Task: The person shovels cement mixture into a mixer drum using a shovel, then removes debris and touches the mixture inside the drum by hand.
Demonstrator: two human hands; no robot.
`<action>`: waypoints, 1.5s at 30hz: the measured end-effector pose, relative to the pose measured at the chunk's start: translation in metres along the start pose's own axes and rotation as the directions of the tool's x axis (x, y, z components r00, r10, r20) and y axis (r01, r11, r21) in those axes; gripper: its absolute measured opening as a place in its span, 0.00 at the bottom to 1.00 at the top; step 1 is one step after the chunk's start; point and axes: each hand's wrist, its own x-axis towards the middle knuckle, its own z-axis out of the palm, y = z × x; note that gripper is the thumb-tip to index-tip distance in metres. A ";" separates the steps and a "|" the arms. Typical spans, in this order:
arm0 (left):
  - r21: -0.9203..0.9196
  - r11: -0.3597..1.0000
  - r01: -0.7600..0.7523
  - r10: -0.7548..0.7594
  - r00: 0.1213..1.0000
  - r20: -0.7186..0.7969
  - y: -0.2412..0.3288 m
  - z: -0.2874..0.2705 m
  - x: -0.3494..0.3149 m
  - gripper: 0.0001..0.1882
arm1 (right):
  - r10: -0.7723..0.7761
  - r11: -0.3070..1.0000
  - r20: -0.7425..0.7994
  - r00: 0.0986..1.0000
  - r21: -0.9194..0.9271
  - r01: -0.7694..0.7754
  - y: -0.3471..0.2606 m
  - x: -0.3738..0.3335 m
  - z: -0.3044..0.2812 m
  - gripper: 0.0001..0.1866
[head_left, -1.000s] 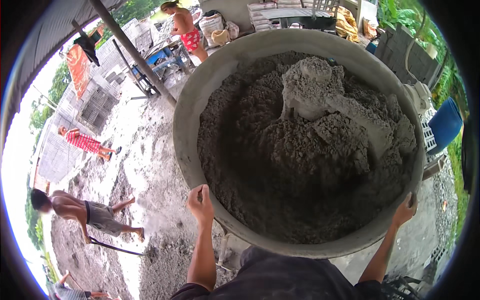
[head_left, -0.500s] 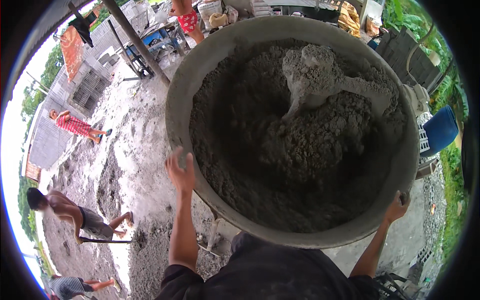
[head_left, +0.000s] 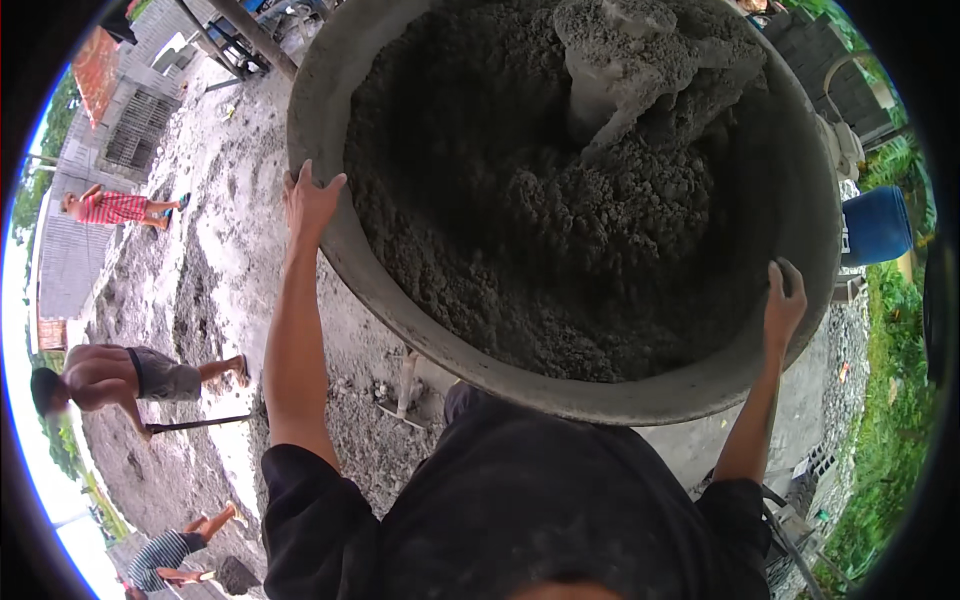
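Note:
In front of me stands a big round mixer pan with a grey wall. Damp grey mortar mix fills it, heaped toward the middle and smeared in places by motion. A mixing arm, thickly caked in the mix, rises from the centre. My left hand touches the left rim, its fingers and thumb spread. On the right, my right hand lies over the rim with its fingers apart, pointing inward above the mix. Neither hand holds a tool.
A person in grey shorts bends at the left with a long-handled tool. Farther back stands a person in red checks; another in stripes is lower left. A blue barrel and grey blocks are at the right.
The view has tilted, so the pan sits higher. My left hand has come onto the left rim, and my right hand has moved up along the right rim with its fingers opened.

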 end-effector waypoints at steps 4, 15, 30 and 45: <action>0.123 0.992 -0.021 0.018 1.000 0.023 -0.011 0.011 0.001 0.34 | 0.054 0.998 0.574 0.817 -0.053 -0.029 -0.063 -0.007 0.065 0.18; 0.057 0.998 0.016 -0.020 0.997 0.070 -0.004 0.003 0.011 0.26 | -0.036 0.940 0.993 0.109 -0.003 0.341 -0.084 -0.092 0.249 0.25; -0.175 0.963 0.205 -0.196 0.978 0.068 -0.009 -0.008 -0.043 0.19 | -0.353 0.765 0.928 0.121 0.212 0.608 -0.062 -0.246 0.423 0.21; -0.108 0.985 0.134 -0.133 0.991 0.018 0.004 -0.011 -0.020 0.23 | -0.208 0.888 0.975 -0.071 0.219 0.405 -0.133 -0.138 0.246 0.22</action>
